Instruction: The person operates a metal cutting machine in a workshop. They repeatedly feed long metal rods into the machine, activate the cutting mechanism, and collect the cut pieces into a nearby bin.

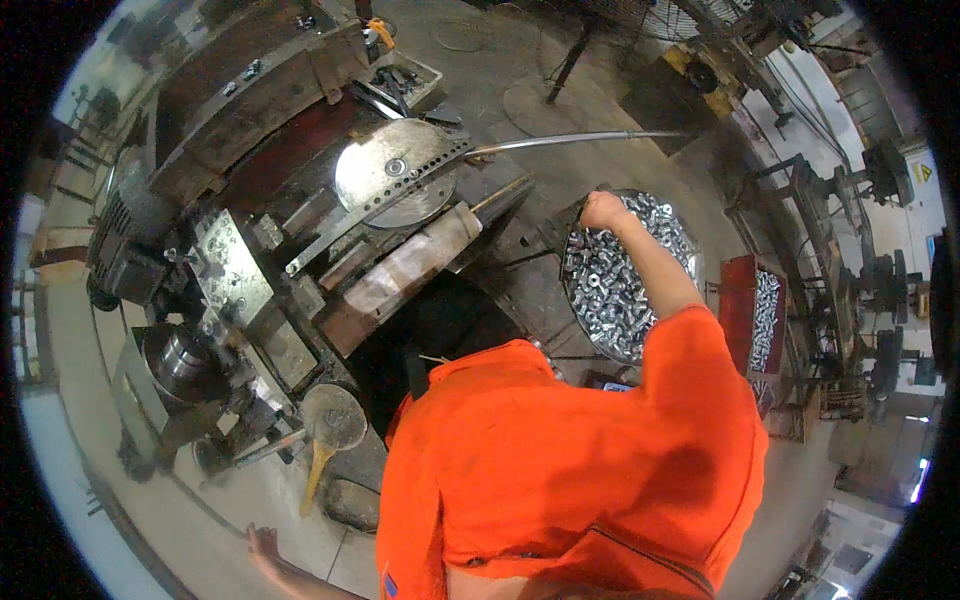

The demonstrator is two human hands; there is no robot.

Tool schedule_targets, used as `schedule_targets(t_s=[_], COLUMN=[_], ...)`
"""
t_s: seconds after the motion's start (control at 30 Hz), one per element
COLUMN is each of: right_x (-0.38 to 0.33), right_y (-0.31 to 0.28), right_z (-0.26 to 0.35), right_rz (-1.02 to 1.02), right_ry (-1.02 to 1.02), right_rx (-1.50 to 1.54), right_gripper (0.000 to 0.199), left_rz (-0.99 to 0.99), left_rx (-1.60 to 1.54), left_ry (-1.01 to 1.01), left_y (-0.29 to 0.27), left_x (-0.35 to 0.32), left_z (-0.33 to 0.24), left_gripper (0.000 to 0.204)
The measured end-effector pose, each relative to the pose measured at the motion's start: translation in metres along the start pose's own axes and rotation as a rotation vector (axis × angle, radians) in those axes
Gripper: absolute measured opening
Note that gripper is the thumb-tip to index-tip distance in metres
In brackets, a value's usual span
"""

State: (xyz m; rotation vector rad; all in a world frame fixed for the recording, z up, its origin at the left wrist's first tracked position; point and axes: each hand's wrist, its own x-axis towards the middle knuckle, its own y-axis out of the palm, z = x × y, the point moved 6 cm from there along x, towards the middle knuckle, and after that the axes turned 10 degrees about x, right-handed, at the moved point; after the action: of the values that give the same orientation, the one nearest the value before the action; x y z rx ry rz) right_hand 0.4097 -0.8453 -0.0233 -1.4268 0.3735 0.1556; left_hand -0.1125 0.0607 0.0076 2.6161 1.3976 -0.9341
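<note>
My right arm, in an orange sleeve, reaches forward to a round basin [572, 290] heaped with small shiny metal fittings [608, 290]. At the basin's far left rim my right hand [603, 211] is closed, and its fingers hide whatever may be in them. Low on the left, my left hand [263, 546] hangs over the floor with its fingers apart and nothing in it. Nearest to that hand is the yellow handle [316, 478] of a round grey pan-like tool [334, 417].
Ahead on the left stands a machine with a round metal disc [380, 170] and a long lever [560, 141]. A red bin [738, 318] of similar fittings sits right of the basin. A fan [665, 18] stands at the back; a motor [130, 262] is at far left.
</note>
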Motion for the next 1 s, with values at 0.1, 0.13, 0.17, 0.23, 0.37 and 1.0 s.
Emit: schedule_targets(t_s=[0.1,0.13,0.17,0.23,0.37,1.0], right_x=[0.009,0.003,-0.001,-0.001,0.017,-0.277], right_y=[-0.002,-0.008,-0.006,-0.003,-0.002,-0.144], right_z=[0.025,0.035,0.025,0.025,0.000,0.451], right_rz=[0.031,0.043,0.011,0.013,-0.037,0.142], right_ry=[-0.086,-0.103,-0.079,-0.099,-0.236,-1.682], right_rx=[-0.036,-0.017,-0.069,-0.024,0.017,0.893], right_gripper=[0.033,0.034,0.033,0.030,0.018,0.026], left_rz=[-0.029,-0.053,-0.087,-0.213,-0.409,0.955], left_rx=[0.523,0.550,0.352,0.223,1.227,-0.335], left_ry=[0.157,0.159,0.101,-0.010,0.313,0.292], left_y=[-0.060,-0.063,-0.020,-0.004,0.009,0.414], left_x=[-0.007,-0.012,-0.023,-0.054,-0.103,-0.214], left_z=[0.009,0.013,-0.003,-0.018,-0.059,-0.182], left_gripper=[0.034,0.033,0.033,0.035,0.037,0.036])
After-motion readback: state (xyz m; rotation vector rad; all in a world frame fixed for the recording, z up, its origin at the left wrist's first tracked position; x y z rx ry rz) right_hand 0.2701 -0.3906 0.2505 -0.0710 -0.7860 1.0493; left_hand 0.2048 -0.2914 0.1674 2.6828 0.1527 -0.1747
